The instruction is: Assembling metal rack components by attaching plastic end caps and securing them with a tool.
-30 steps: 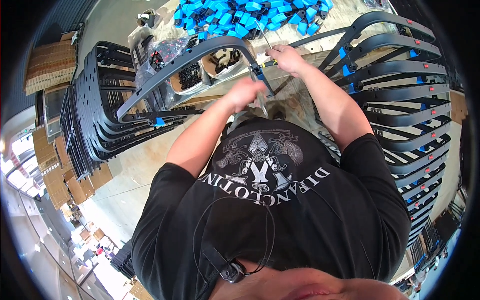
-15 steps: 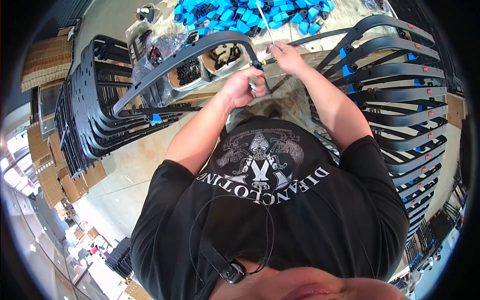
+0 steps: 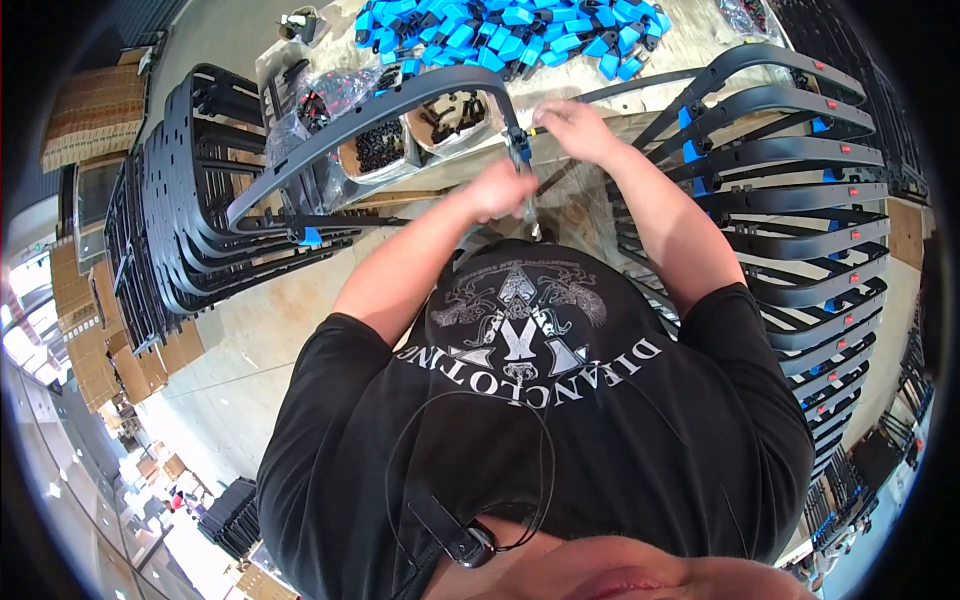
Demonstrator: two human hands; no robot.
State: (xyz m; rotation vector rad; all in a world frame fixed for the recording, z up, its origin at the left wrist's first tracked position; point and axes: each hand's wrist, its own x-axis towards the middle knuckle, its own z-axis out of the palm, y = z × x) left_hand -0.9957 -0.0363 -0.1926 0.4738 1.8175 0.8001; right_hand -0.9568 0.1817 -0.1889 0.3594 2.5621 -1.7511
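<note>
My left hand (image 3: pixel 500 190) is closed around a silver metal tool (image 3: pixel 533 222), whose thin end points down towards my shirt. It is just below the end of a black curved frame bar (image 3: pixel 390 100), where a small blue part (image 3: pixel 519 147) sits at the joint. My right hand (image 3: pixel 575 130) is on the other side of that joint, with fingertips drawn together beside a small yellow-and-black piece (image 3: pixel 537 131). What those fingers hold, if anything, is hidden. The bar arches to the left, and its lower end has another blue piece (image 3: pixel 311 236).
Blue plastic parts (image 3: pixel 510 35) are heaped on the wooden table (image 3: pixel 680 95). Boxes of black fittings (image 3: pixel 378 150) and black bolts (image 3: pixel 448 115) stand near its front edge. Black frames are stacked on the left (image 3: pixel 180 200) and right (image 3: pixel 800 195). Cardboard (image 3: pixel 95 120) is farther left.
The thin rod that stood up from my right hand no longer shows there. A silver end now points down below my left hand, which has shifted slightly lower.
</note>
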